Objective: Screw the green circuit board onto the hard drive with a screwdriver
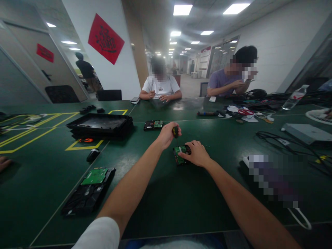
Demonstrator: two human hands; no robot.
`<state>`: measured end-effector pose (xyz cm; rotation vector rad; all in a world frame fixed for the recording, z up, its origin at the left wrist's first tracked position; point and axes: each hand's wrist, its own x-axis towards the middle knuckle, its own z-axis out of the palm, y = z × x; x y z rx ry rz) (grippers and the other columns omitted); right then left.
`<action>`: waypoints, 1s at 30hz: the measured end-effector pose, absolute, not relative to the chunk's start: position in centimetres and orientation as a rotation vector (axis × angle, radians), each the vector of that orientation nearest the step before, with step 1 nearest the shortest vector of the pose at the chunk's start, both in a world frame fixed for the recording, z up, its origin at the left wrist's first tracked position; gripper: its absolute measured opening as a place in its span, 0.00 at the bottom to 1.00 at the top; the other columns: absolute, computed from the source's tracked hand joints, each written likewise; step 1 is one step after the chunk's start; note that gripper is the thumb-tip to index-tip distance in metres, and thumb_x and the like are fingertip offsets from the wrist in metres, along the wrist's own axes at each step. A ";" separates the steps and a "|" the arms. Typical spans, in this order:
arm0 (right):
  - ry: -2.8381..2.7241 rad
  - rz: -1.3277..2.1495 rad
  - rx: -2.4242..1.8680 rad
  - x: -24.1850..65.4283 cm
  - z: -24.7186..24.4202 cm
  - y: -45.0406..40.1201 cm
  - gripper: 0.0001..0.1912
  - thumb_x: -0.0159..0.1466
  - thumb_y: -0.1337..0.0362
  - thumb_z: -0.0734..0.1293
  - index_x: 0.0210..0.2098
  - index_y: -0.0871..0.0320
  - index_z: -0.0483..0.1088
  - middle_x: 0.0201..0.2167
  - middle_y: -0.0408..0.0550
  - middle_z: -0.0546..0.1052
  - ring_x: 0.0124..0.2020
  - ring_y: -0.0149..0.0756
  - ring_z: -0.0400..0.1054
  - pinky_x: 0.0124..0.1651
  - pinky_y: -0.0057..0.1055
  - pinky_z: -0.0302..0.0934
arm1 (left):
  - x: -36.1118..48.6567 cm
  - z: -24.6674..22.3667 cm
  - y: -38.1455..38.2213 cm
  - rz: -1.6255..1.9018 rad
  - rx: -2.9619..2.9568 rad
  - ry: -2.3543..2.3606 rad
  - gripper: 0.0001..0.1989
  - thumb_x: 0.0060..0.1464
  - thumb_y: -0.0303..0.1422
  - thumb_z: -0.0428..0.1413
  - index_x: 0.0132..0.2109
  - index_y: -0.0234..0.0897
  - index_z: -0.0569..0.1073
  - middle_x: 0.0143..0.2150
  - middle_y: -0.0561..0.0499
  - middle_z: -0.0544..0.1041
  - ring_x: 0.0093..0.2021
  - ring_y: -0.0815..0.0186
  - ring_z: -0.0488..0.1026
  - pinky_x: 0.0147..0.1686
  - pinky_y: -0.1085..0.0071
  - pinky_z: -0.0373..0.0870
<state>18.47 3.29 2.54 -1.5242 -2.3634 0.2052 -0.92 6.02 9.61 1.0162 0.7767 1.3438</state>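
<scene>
My left hand is closed around a dark tool with yellow marks, by its look a screwdriver. Its tip cannot be made out. It is held above the table, just beyond a hard drive that lies with its green circuit board up. My right hand grips that drive from the right, thumb across the board, fingers over the far side. A second hard drive lies farther off, board up. Nearer on the left is a black drive carrier with a green board at its far end.
Black stacked trays, an orange-handled tool and a computer mouse sit left. On the right are a pixelated phone-like object, cables, a grey box and a water bottle. Two people sit across the green table.
</scene>
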 end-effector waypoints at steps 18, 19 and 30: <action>-2.379 0.207 -1.522 18.5 2.8 3.2 0.38 0.64 0.31 0.63 0.59 0.52 0.72 0.54 0.59 0.73 0.58 0.56 0.64 0.54 0.45 0.60 | -1.3 10.0 5.9 1.293 1.204 0.774 0.11 0.57 0.38 0.56 0.36 0.35 0.77 0.32 0.47 0.78 0.34 0.64 0.75 0.38 0.68 0.71; -2.380 0.202 -1.522 18.5 2.8 3.2 0.38 0.64 0.31 0.63 0.59 0.53 0.72 0.54 0.59 0.73 0.58 0.56 0.64 0.54 0.45 0.60 | -1.2 9.8 6.0 1.306 1.132 0.740 0.10 0.56 0.38 0.57 0.36 0.35 0.76 0.32 0.48 0.77 0.32 0.65 0.74 0.36 0.69 0.71; -2.383 0.193 -1.531 18.5 2.8 3.2 0.39 0.65 0.30 0.62 0.60 0.53 0.72 0.55 0.60 0.72 0.59 0.56 0.64 0.55 0.45 0.60 | -0.9 9.7 5.8 1.362 1.168 0.777 0.11 0.55 0.40 0.60 0.37 0.35 0.77 0.33 0.50 0.75 0.32 0.67 0.74 0.37 0.68 0.74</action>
